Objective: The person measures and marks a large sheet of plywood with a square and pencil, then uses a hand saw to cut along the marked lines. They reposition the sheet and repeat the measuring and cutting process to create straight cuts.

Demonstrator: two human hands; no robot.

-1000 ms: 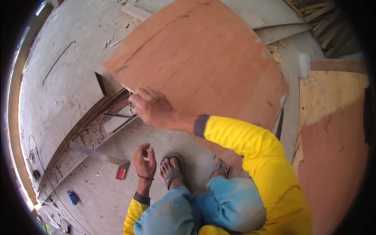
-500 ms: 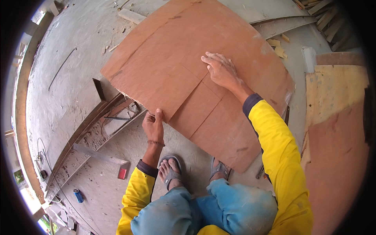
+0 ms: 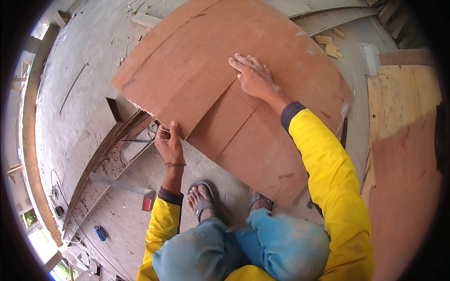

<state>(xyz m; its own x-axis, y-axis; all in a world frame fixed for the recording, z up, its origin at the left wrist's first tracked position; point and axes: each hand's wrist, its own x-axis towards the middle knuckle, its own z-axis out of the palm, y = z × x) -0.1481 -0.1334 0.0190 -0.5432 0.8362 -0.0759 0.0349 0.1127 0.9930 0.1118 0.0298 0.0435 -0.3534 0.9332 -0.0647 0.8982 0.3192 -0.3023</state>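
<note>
A large reddish-brown plywood sheet [image 3: 290, 61] spreads out in front of me, partly cut from its near edge, with lines running across it. My left hand [image 3: 169, 146] pinches the near-left edge, thumb on top and fingers underneath. The flap [image 3: 180, 105] it holds sits a little above the neighbouring plywood, leaving a shadowed step along the cut. Beyond the end of that cut, my right hand [image 3: 257, 80] rests on the sheet with its fingers stretched out and nothing in them.
Metal channels [image 3: 105, 140] lie under and left of the sheet. A carpenter's square [image 3: 123, 183] with a red patch and a blue can [image 3: 100, 233] are on the concrete floor. More plywood [image 3: 405, 140] lies at right, wood offcuts [image 3: 330, 47] at the far right. My sandalled feet stand close by.
My left hand has shifted left with the plywood edge, and the step along the cut looks wider. My right hand has moved slightly left and farther away.
</note>
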